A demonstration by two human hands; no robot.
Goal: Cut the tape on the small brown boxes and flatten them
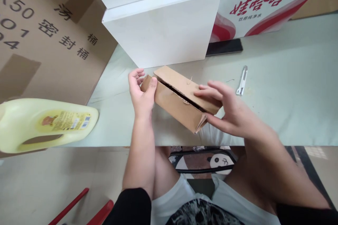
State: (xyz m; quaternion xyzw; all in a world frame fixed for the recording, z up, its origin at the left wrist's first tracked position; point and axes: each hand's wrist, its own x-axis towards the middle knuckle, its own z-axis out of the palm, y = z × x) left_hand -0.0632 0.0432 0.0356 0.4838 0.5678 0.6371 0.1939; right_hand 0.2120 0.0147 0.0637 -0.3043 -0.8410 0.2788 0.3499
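Note:
Between my hands, a small brown cardboard box [176, 103] stands tilted at an angle near the table's front edge. Its lid is slightly raised, with a dark gap along the long side. My left hand [142, 88] grips the left end, thumb on the near face and fingers behind. At the right end my right hand [224, 109] has its fingers on the lid and its thumb at the folded corner flap. What is inside the box is hidden. To the right of the box lies a white utility knife [242, 81], apart from both hands.
A big printed carton [47, 42] stands on the left, with a pale yellow jug [52, 123] before it. White boxes [161, 24] and a red-and-white carton [258, 7] line the back. A black phone [224, 47] lies by them on the pale green tablecloth [295, 84].

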